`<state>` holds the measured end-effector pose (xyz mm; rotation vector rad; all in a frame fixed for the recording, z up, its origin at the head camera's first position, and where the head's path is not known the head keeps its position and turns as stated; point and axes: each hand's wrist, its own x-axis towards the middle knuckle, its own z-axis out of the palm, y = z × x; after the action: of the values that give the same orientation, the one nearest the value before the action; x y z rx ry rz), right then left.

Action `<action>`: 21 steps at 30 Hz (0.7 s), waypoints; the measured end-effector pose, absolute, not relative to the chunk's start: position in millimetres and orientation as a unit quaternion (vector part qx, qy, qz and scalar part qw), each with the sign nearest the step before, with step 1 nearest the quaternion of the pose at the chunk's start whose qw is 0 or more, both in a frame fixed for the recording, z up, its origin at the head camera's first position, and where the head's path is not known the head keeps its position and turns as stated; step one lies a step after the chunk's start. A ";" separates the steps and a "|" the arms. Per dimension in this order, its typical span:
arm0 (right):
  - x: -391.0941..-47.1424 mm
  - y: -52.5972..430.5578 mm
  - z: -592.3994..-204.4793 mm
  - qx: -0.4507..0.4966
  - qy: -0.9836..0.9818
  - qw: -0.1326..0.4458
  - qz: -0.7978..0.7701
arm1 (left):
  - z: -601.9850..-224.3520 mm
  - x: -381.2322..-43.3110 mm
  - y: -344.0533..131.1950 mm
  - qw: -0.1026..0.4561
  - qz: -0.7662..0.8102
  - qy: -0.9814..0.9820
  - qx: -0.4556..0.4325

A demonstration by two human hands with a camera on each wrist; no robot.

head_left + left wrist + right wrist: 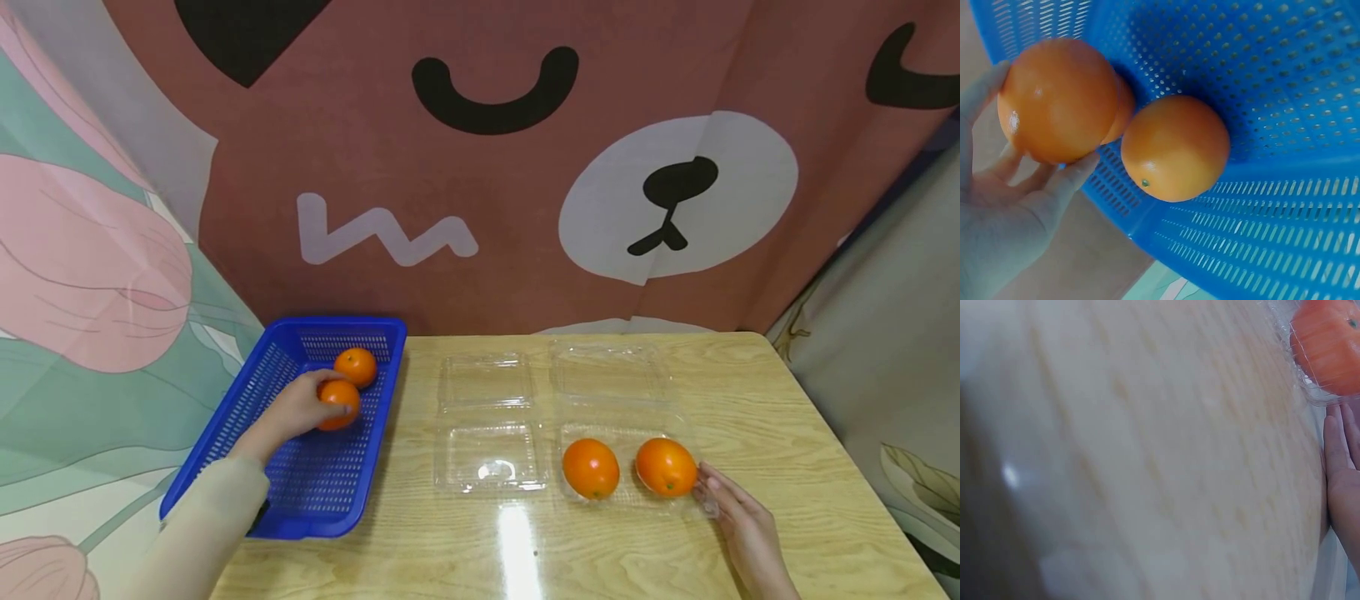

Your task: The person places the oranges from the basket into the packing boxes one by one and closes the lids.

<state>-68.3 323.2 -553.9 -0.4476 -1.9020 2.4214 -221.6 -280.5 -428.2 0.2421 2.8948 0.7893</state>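
Note:
My left hand [303,407] reaches into the blue basket [367,492] and grips an orange [341,404], thumb and fingers spread around its side. Close against it in the left wrist view is another orange [1175,149], its small green stem spot showing; part of a further orange [1124,109] peeks out behind the held one. At the right, my right hand [746,525] has its fingers extended at the right edge of a clear plastic clamshell box [628,498]. Two oranges sit in that box's near half, one on the left [591,469] and one on the right [666,467].
Between basket and filled box lies a second clear clamshell [491,454], lid folded back and nothing inside. Both lids lie toward the back of the wooden table [615,562]. Behind the table hangs a brown curtain [517,292] with a bear print.

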 end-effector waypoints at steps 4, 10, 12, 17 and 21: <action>-68.0 323.7 -553.8 -0.141 -0.606 0.017 0.783 | -419.9 -216.6 -278.9 0.050 0.269 0.959 0.075; -67.5 323.9 -554.5 -0.140 -0.605 0.017 0.784 | -406.1 -212.5 -269.2 0.040 0.268 0.959 0.080; -67.3 323.9 -554.8 -0.138 -0.604 0.017 0.785 | -402.6 -211.7 -264.8 0.038 0.268 0.959 0.080; -67.2 323.7 -555.2 -0.132 -0.602 0.019 0.787 | -396.7 -211.5 -252.4 0.029 0.271 0.958 0.089; -67.8 323.5 -554.9 -0.136 -0.605 0.021 0.784 | -393.3 -212.5 -244.1 0.021 0.268 0.958 0.098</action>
<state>-67.8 323.5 -554.9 -0.4221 -1.8772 2.4310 -212.5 -244.1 -393.3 0.3036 2.9714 0.8296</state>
